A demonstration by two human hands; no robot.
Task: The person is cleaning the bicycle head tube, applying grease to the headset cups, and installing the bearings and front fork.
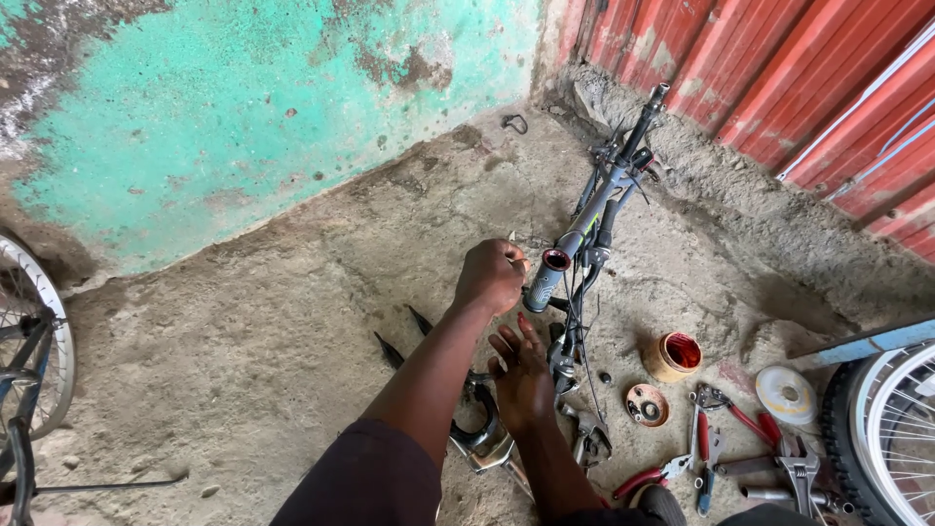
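1. While my left hand (492,276) is fisted at mid-frame on something small beside the handlebar (584,229) end, I would turn slowly; what it clamps is hidden.
2. My right hand (519,375), fingers spread and clamped on nothing, rests on the frame below centre; I'd press there so nothing twists.
3. Pliers (726,414), a wrench (799,472) and a red-lined cup (674,356) lie on the floor, lower right, near enough to reach.

The bike frame (594,224) lies on the floor (273,331) near the wall (243,117). Right of it sit a pot (672,356), pliers (726,409) and a wrench (799,472). 2 wheels (891,429) stand at the sides.
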